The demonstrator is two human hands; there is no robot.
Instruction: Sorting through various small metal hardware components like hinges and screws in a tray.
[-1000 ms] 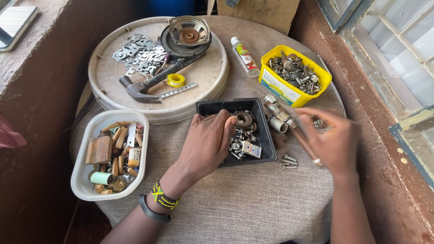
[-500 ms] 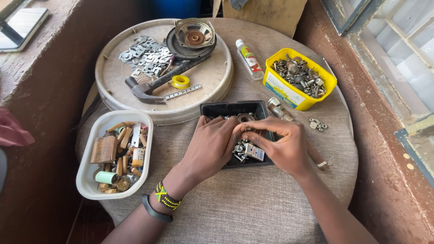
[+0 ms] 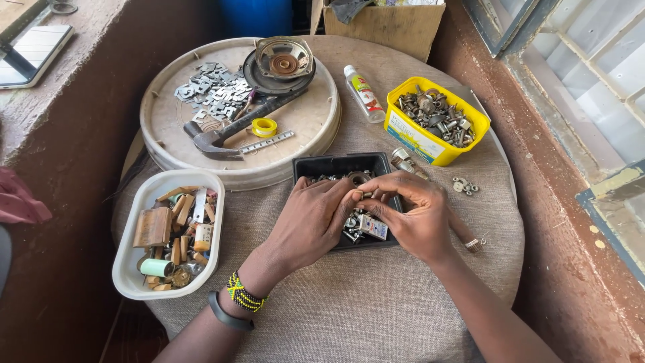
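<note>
Both hands meet over the black tray [image 3: 322, 165] at the centre of the surface [image 3: 376, 302]; left hand [image 3: 312, 222] rests curled over its left half, right hand [image 3: 410, 212] pinches something tiny, hidden between fingertips; the small metal parts [image 3: 359, 225] lie directly beneath, equally near both.

We see soft, bright daylight entering from the window [image 3: 591, 81] at right, casting gentle shadows leftward; the left wall sits dimmer. The frame is sharp at centre, with slight wide-angle bending toward its edges and no glare
</note>
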